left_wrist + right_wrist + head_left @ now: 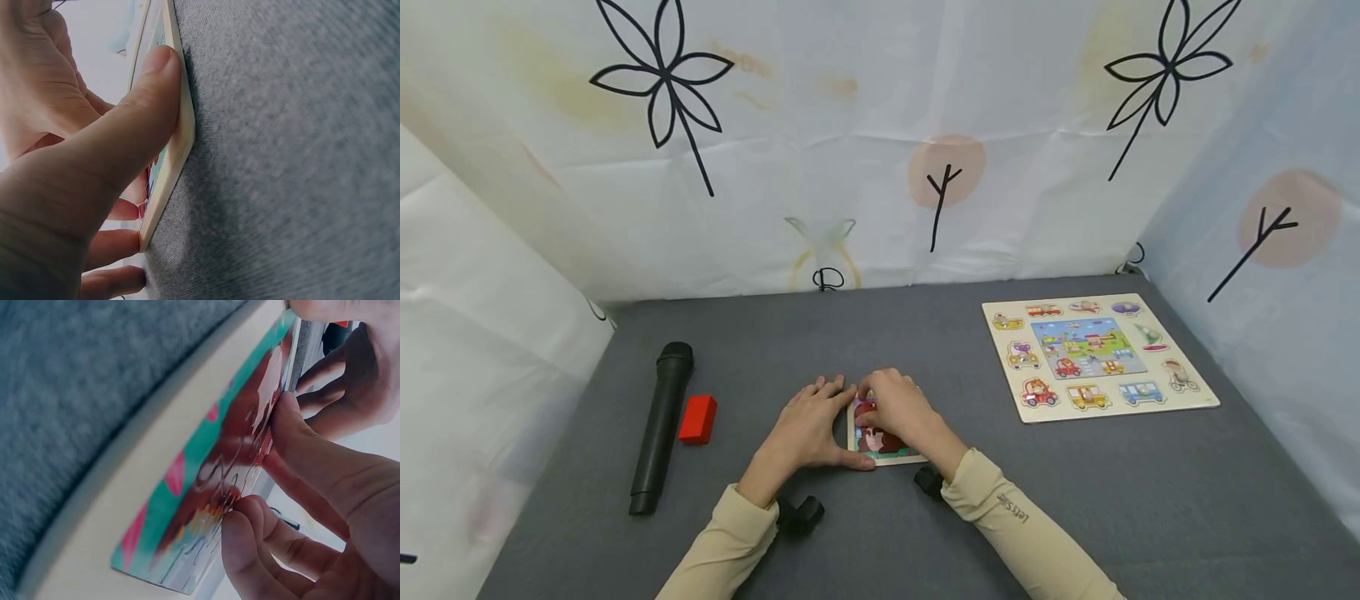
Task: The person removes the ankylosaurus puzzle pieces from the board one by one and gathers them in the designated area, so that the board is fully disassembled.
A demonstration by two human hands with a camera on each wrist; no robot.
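Observation:
A small framed picture puzzle (891,446) lies flat on the table, its picture brown, teal and pink with thin seams between pieces. My left hand (808,425) rests along its left side. That thumb (140,112) lies on the near rim of the pale frame (178,140), while the other fingers touch the frame's edge farther off. Bent over the picture, my right hand (898,408) touches the glossy surface (219,469) with its thumb (290,419) and fingertips (240,534), which stand apart. No piece is visible between them. Both hands hide part of the picture.
On the left lie a black microphone (662,425) and a red block (697,419). A larger wooden vehicle puzzle (1011,387) lies at the back right. Printed white cloth (850,167) hangs behind and beside the grey table (925,542).

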